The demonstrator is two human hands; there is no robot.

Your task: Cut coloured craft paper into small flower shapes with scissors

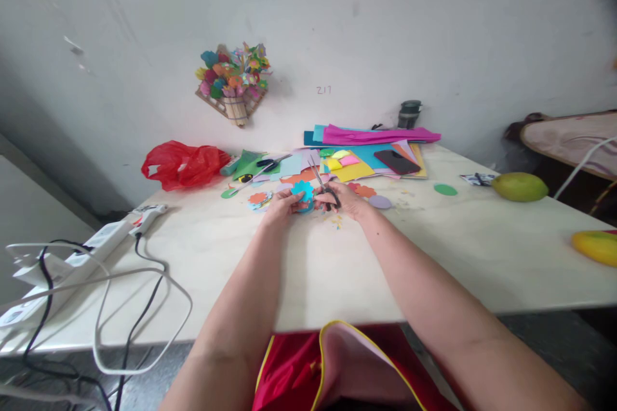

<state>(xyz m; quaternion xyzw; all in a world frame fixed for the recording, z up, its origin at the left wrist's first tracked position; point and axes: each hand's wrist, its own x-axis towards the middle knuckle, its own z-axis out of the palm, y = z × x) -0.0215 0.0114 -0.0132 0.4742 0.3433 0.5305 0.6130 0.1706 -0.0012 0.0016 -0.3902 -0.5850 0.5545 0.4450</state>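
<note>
Between the fingers of my left hand (283, 205) is a blue paper cutout (303, 191) with a scalloped edge. My right hand (348, 200) grips a pair of scissors (328, 195) by its dark handles, the blades pointing up and away from me. The scissors are close beside the blue cutout; whether they touch it I cannot tell. Small paper scraps (336, 222) lie on the table below my hands. An orange scalloped cutout (365, 191) and a lilac paper oval (380, 202) lie just right of my right hand. More cutouts (259, 199) lie left of my left hand.
Coloured sheets (376, 134), a phone (397, 162) and a second pair of scissors (272, 162) lie toward the wall. A red plastic bag (183, 163) sits at back left. Power strips (103, 240) and loose cables occupy the left edge. A green-yellow fruit (519, 186) lies right.
</note>
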